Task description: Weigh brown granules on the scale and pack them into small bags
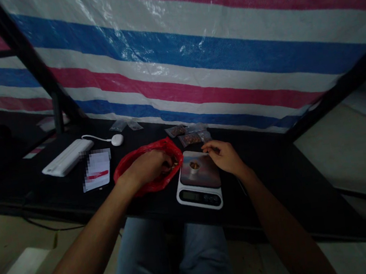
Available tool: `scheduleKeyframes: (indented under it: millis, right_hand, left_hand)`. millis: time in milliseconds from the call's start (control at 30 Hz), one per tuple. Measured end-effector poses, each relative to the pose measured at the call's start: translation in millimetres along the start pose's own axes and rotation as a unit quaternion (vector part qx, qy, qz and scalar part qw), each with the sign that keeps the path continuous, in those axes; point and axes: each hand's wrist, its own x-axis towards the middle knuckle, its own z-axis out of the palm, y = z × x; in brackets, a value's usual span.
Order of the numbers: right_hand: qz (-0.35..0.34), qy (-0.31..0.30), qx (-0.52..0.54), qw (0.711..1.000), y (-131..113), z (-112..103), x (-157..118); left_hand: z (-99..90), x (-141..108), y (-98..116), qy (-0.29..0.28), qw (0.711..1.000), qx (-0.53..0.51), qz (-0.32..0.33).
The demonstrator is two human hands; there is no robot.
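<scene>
My left hand [148, 168] reaches into the mouth of a red plastic bag [167, 150], its fingers curled around small brown nuts. My right hand [222, 156] hangs just above the back corner of a white digital kitchen scale [191, 196], touching nothing visible there. On the scale's grey platform stands a small white cup [194, 166] holding brown pieces. Small clear bags of brown nuts [190, 139] lie just behind the scale. Whether my right fingers pinch anything is hidden.
On the black table lie a white power bank [67, 157], a white corded mouse [117, 139], a printed card [98, 169] and small clear empty bags [125, 125]. A striped tarp [172, 57] and black metal bars [27, 58] stand behind.
</scene>
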Motion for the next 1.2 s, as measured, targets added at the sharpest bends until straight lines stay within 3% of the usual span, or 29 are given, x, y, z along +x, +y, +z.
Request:
scheduleKeyframes:
  millis: [333,533,733,867,1033,1200]
  right_hand:
    - [0.003,0.012,0.011,1.0,0.1,-3.4,0.9]
    - [0.0,0.02,0.005,1.0,-3.3,-7.6,0.9]
    - [0.005,0.018,0.008,1.0,-2.6,-6.9,0.8]
    - [0.005,0.021,0.019,1.0,-4.9,-6.8,0.1]
    - [-0.022,-0.044,0.043,0.998,-20.8,-11.5,-5.2]
    - [-0.054,-0.115,0.078,0.989,-31.2,-13.8,-9.9]
  left_hand:
    - [-9.5,-1.5,3.0,-0.026,1.0,0.014,-0.002]
    - [-29.7,-5.4,7.4,0.013,1.0,-0.002,-0.005]
    - [-36.4,11.1,50.6,0.044,0.994,-0.041,0.09]
    - [-32.4,23.2,77.9,0.001,0.993,-0.035,0.117]
    - [-26.6,29.3,83.0,0.003,0.994,0.007,0.11]
    - [-23.0,27.6,78.0,0.006,0.993,-0.04,0.114]
